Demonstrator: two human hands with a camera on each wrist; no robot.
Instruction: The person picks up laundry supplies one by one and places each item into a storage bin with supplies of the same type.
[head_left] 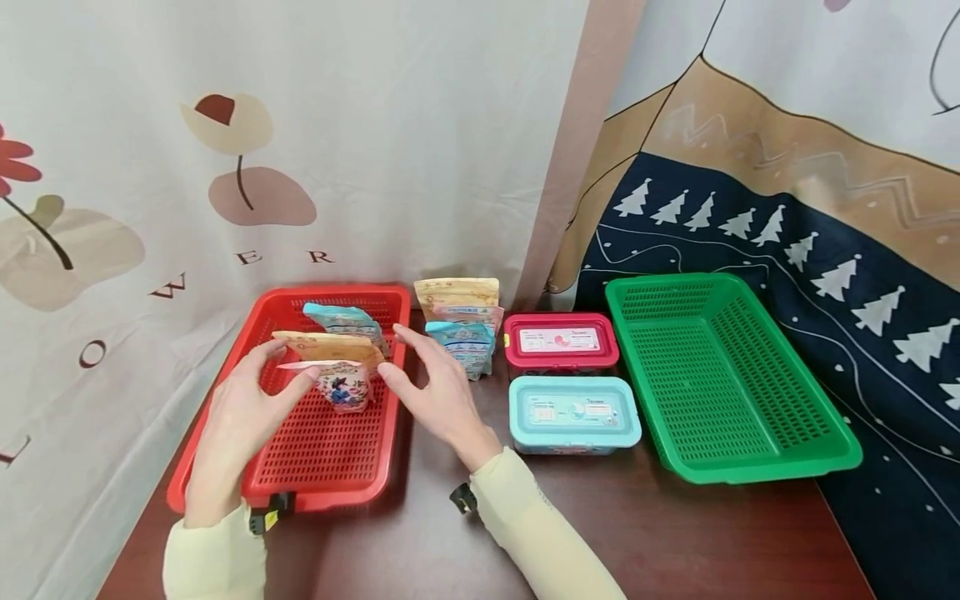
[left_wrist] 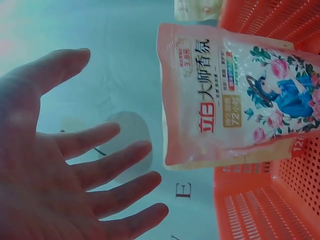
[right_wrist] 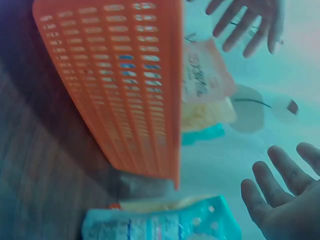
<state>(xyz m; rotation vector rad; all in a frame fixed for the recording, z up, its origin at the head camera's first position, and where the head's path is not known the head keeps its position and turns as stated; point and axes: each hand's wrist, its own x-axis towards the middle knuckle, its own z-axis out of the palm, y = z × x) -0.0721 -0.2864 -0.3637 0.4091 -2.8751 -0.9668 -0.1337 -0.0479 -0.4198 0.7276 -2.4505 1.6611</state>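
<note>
Inside the red plastic basket (head_left: 341, 497) stand three pouches, one behind another. Frontmost is a pink-and-white pouch (head_left: 347, 388) printed with flowers and a figure in blue; the left wrist view shows this pouch (left_wrist: 220, 100) close up. Behind it come a tan pouch (head_left: 330, 345) and a light-blue pouch (head_left: 347, 320). My left hand (head_left: 243, 412) hovers over the basket's left side, fingers spread, beside the front pouch. On the other side, my right hand (head_left: 441, 398) is held above the basket's right rim with its fingers apart. Both palms hold nothing.
Right of the red basket stand a blue pouch (head_left: 467, 348) and a tan-topped pouch (head_left: 457, 289). Beside them are a box with a red lid (head_left: 561, 360) and one with a light-blue lid (head_left: 576, 392). A green basket (head_left: 765, 472) sits at the right. A curtain (head_left: 420, 125) hangs behind.
</note>
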